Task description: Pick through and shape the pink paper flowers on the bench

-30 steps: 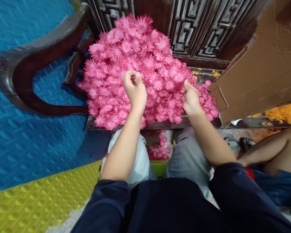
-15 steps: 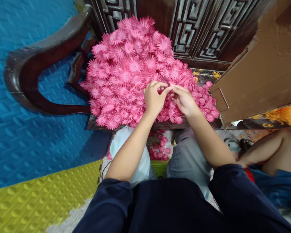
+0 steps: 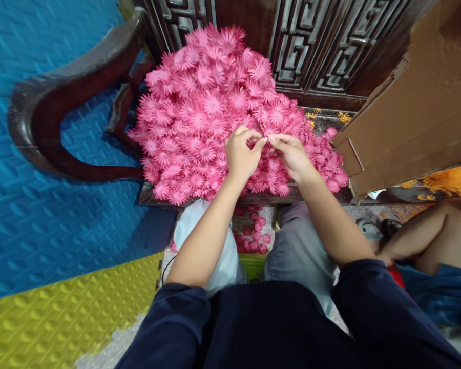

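A large heap of pink artificial flowers [image 3: 200, 120] with thin, pointed petals lies on a dark wooden bench seat [image 3: 153, 197] in front of me. Over the heap's right half, my left hand [image 3: 244, 151] has its thumb and forefinger pinched together. My right hand [image 3: 292, 156] meets it from the other side, also in a pinch, its other fingers curled. The fingertips nearly touch. Whatever sits between them is too small to tell against the pink blossoms behind.
A curved wooden armrest [image 3: 23, 118] rises on the left, and a cardboard box [image 3: 411, 118] stands on the right. Orange pieces [image 3: 443, 184] lie beyond the box. Loose pink flowers [image 3: 253, 233] are below, between my knees. Another person's bare leg [image 3: 438, 230] is at the right.
Both hands have shifted slightly left, and the right fingers look more curled. Both pinches stay over the flower heap, which looks the same.
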